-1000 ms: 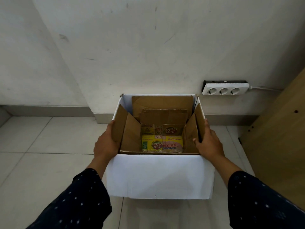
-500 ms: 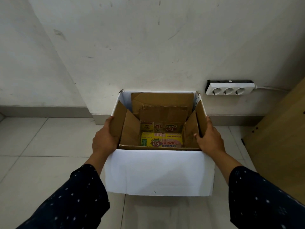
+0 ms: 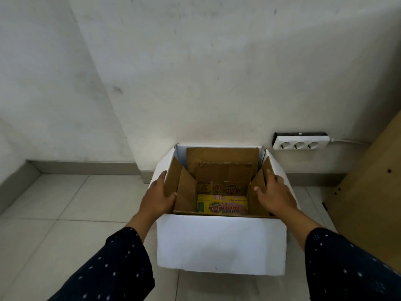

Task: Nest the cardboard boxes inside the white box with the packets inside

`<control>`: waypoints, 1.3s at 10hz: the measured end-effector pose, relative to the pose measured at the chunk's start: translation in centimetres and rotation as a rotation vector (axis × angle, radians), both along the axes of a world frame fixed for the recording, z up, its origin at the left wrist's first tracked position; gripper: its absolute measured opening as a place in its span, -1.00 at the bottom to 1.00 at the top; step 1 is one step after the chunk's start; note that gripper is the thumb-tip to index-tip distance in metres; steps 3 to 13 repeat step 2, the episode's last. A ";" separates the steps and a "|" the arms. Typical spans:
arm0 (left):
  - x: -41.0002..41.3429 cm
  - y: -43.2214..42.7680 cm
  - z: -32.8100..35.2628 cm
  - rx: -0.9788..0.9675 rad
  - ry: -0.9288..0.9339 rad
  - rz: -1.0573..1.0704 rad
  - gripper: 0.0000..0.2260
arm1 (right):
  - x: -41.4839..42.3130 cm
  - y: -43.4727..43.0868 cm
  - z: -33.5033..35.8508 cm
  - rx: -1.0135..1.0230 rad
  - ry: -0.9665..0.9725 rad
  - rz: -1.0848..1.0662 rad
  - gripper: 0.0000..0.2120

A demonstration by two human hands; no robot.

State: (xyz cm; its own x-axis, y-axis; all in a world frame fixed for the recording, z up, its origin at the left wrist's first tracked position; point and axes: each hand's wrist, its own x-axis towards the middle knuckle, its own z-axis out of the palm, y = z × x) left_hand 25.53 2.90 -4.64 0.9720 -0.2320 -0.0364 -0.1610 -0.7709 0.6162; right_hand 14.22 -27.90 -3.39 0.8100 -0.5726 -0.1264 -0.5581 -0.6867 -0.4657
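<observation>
Left hand (image 3: 159, 197) and right hand (image 3: 274, 195) clasp the side flaps of the cardboard boxes (image 3: 219, 170) nested with packets (image 3: 222, 205) in the white box (image 3: 221, 240); pressing them down looks next.

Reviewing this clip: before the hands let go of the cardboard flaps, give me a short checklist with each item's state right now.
1. Cardboard boxes sit inside the white box: ok.
2. Packets lie at the bottom of the innermost box: ok.
3. Left hand on the left flap, thumb hooked over its edge: ok.
4. Right hand on the right flap: ok; how firmly it grips, cannot tell.
5. Inner boxes fully seated on the white box's floor: cannot tell, hidden.
6. White box rests flat on the tiled floor: ok.
</observation>
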 end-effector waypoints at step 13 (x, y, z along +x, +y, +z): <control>-1.4 -1.3 8.9 0.107 -0.229 -0.107 -0.31 | -1.1 6.0 11.3 -0.064 -0.363 0.262 -0.42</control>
